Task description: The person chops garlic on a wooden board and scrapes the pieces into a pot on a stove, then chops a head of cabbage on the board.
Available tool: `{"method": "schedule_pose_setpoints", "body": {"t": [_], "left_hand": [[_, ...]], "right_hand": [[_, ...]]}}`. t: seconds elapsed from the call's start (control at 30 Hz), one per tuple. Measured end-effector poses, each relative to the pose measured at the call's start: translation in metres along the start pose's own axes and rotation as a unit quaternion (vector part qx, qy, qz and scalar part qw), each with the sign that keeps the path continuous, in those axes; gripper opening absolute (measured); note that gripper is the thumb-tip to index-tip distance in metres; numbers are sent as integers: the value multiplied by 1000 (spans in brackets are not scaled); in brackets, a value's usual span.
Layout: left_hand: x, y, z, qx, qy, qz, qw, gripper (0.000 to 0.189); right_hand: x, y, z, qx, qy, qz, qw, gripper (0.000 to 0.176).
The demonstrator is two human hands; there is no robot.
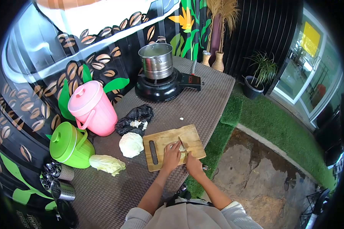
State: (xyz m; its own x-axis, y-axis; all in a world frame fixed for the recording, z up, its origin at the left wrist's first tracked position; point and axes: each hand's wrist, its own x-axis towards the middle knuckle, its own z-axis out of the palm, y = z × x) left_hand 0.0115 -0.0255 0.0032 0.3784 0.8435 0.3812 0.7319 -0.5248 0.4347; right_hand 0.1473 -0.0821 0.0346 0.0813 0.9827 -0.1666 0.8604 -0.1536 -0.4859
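A wooden cutting board point(195, 133) with a slot handle lies near the front edge of the table. My left hand point(172, 155) is over its middle, fingers together and pressed on a small pale vegetable piece point(182, 155), mostly hidden. My right hand point(194, 165), at the board's near right edge, is closed around the handle of a knife point(180, 141). The blade points away from me, beside my left fingertips. Left of the board sits a round white cabbage point(131, 145). Farther left lies a long napa cabbage point(107, 164).
A steel pot point(155, 61) stands on a black portable stove point(158, 89) at the back. Pink point(93, 110) and green point(74, 147) lidded buckets line the wall side. A black plastic bag point(135, 116) holds white scraps. Steel cutlery holders point(63, 189) stand front left.
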Motion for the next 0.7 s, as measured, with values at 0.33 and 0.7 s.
{"method": "schedule_pose_setpoints", "body": {"t": [0.33, 0.7], "left_hand": [[1, -3, -1, -24, -3, 6, 1000, 45], [0, -6, -2, -42, -8, 5, 999, 43]], "right_hand": [[-7, 4, 11, -2, 23, 3, 1000, 24], [-17, 0, 14, 19, 49, 2, 999, 24]]}}
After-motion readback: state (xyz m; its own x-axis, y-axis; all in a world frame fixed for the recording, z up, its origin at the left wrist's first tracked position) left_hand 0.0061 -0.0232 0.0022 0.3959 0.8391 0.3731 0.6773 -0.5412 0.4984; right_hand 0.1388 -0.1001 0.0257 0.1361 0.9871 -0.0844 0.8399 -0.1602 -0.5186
